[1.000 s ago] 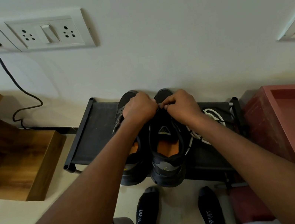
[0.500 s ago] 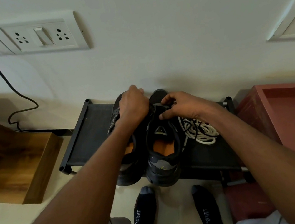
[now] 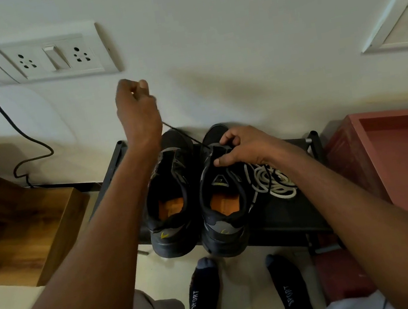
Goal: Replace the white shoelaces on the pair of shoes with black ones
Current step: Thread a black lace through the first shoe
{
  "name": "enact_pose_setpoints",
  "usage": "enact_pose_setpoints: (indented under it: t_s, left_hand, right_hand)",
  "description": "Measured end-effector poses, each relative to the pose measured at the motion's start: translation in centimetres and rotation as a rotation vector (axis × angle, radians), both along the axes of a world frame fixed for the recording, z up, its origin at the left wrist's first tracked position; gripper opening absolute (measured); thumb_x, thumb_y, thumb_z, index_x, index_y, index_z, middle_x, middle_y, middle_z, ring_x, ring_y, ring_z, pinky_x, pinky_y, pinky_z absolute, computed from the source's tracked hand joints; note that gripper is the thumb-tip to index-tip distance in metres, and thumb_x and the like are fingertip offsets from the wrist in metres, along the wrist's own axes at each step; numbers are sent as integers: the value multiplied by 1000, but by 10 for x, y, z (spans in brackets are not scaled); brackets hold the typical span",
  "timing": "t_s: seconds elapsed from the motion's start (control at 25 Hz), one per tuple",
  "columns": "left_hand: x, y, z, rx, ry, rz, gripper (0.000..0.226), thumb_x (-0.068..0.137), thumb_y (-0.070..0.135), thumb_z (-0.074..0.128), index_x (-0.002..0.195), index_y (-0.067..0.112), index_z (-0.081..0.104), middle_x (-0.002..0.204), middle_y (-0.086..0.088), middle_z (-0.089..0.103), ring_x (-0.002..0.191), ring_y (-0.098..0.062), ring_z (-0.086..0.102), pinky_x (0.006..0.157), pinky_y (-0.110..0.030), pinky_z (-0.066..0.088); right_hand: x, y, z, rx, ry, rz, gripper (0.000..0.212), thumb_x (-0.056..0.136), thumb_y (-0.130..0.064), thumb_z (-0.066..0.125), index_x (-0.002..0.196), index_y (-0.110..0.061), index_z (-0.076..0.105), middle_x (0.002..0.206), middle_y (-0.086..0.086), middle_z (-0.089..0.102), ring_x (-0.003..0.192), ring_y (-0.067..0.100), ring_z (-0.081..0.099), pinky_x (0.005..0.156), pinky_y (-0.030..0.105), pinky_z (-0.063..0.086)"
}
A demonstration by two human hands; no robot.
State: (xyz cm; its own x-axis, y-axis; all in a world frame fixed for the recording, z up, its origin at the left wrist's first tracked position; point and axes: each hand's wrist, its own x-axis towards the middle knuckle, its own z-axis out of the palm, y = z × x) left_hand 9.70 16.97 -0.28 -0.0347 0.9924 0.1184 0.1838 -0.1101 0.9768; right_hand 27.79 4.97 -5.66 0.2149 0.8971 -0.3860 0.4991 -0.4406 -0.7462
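**Black lace drawn taut from the right-hand shoe**

Two black shoes with orange insoles stood side by side on a low black rack (image 3: 282, 211) against the wall, toes to the wall and heels overhanging the near edge. The left shoe (image 3: 170, 208) sat at about 9 o'clock from the right shoe (image 3: 223, 205), the two nearly touching.

The left hand (image 3: 135, 106) was raised well above the rack, at roughly 11 o'clock from the shoes, its fingers curled and pinching the end of a black lace (image 3: 186, 137). That lace ran in a straight, tight line down toward 4 o'clock to the front of the right shoe. The right hand (image 3: 242, 145) rested on that shoe's forepart, thumb and fingers curled around the upper near where the lace entered.

A loose coil of white laces (image 3: 275, 183) lay on the rack just beside the right shoe, at its 3 o'clock, with a dark strand crossing it.

At 6 o'clock from the shoes, two feet in dark socks (image 3: 203, 294) printed "SPORT" stood on the pale floor. A red box (image 3: 399, 148) stood at 3 o'clock of the rack, a wooden step (image 3: 28, 224) at 9 o'clock, and a white switchboard (image 3: 51, 57) with a dark cable hung on the wall at 11 o'clock.
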Motion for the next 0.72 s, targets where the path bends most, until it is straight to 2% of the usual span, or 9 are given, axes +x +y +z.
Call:
enact_pose_setpoints:
  t_s: [0.04, 0.12, 0.16, 0.2, 0.28, 0.36, 0.44, 0.6, 0.72]
  left_hand:
    - [-7, -3, 0, 83, 291, -9, 16, 106, 25, 50, 94, 15, 53, 81, 3, 59, 67, -14, 49, 64, -30, 39]
    - [-7, -16, -14, 191, 913, -182, 13, 100, 26, 56, 101, 21, 68, 105, 2, 68, 99, -21, 60, 89, -41, 38]
    - [-3, -21, -24, 228, 1089, -319, 17, 98, 25, 56, 104, 26, 73, 120, 2, 66, 117, -23, 57, 103, -49, 31]
    - [2, -25, -33, 240, 1177, -445, 20, 98, 26, 56, 105, 29, 74, 126, 3, 64, 126, -22, 54, 112, -56, 20]
    - [12, -27, -42, 193, 1199, -594, 17, 101, 37, 57, 100, 29, 73, 113, 7, 68, 122, -19, 58, 115, -57, 11]
    - [15, -25, -43, 81, 1183, -610, 23, 100, 46, 61, 90, 26, 67, 99, 5, 68, 112, -22, 61, 109, -52, 19]
    - [16, -25, -47, 64, 1190, -576, 31, 103, 44, 59, 81, 21, 61, 92, 1, 65, 105, -26, 61, 102, -49, 25]
    - [18, -27, -55, 60, 1171, -573, 36, 110, 38, 40, 82, 20, 54, 96, 0, 61, 108, -27, 59, 99, -52, 27]
    - [19, -30, -56, 57, 1085, -572, 38, 108, 51, 40, 87, 22, 54, 92, 2, 61, 103, -23, 56, 90, -49, 25]
  right_hand:
    - [1, 0, -2, 8, -7, 8, 46, 81, -38, 89, 119, -26, 66, 100, -13, 55, 91, 5, 56, 76, 28, 45]
    - [6, 1, -3, 29, -28, -3, 22, 93, -29, 78, 112, -24, 67, 98, -10, 59, 94, 13, 62, 80, 30, 50]
    - [8, 0, -1, 25, -31, -11, 10, 98, -21, 71, 107, -23, 68, 100, -6, 63, 97, 17, 65, 81, 33, 53]
    - [11, -1, 0, 13, -33, -4, 10, 99, -13, 67, 105, -22, 69, 102, -3, 65, 98, 20, 66, 82, 33, 54]
    - [14, -3, 1, -11, -58, 29, 16, 95, -9, 71, 103, -22, 70, 102, -1, 67, 101, 20, 67, 89, 37, 56]
    - [13, -4, 1, -9, -69, 49, 20, 88, -15, 81, 101, -25, 70, 102, -1, 68, 104, 19, 67, 98, 40, 56]
    - [12, -4, -1, 13, -76, 33, 23, 85, -17, 85, 97, -28, 69, 102, -1, 69, 102, 18, 67, 98, 42, 57]
    - [12, -5, -5, 36, -122, 11, 28, 84, -9, 84, 98, -28, 68, 90, -4, 67, 87, 14, 66, 80, 33, 55]
    - [8, -7, -7, 48, -157, -11, 29, 82, -11, 86, 97, -28, 68, 87, -4, 68, 84, 16, 68, 73, 32, 52]
